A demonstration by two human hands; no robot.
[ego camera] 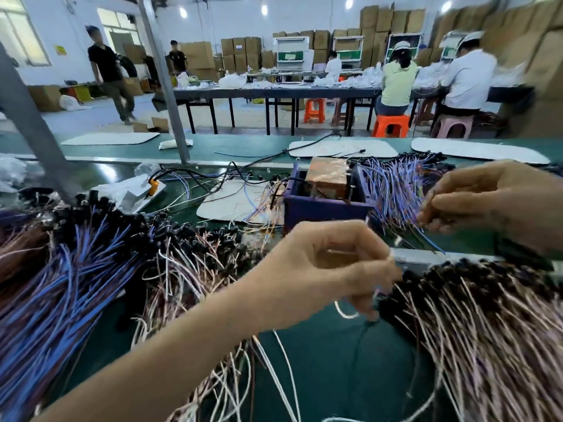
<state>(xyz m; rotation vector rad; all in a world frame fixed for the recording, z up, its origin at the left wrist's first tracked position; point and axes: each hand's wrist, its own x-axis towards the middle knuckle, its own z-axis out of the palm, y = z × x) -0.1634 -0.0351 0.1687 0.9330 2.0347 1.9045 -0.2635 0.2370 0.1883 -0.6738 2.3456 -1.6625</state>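
Observation:
My left hand [332,263] reaches across the green bench, fingers curled, its fingertips pinching a black-tipped wire at the edge of the pinkish-white wire pile [481,324] on the right. My right hand [487,199] hovers higher at the right, fingers curled, pinching thin wires from the blue wire bundle [393,190] that lies beside the purple box [323,205]. A copper-coloured block [327,175] sits in that box.
A large heap of blue and pink wires with black ends [76,263] fills the left of the bench. White pads [478,149] lie on the green conveyor behind. A grey post [164,77] stands at the left. People sit and walk in the background.

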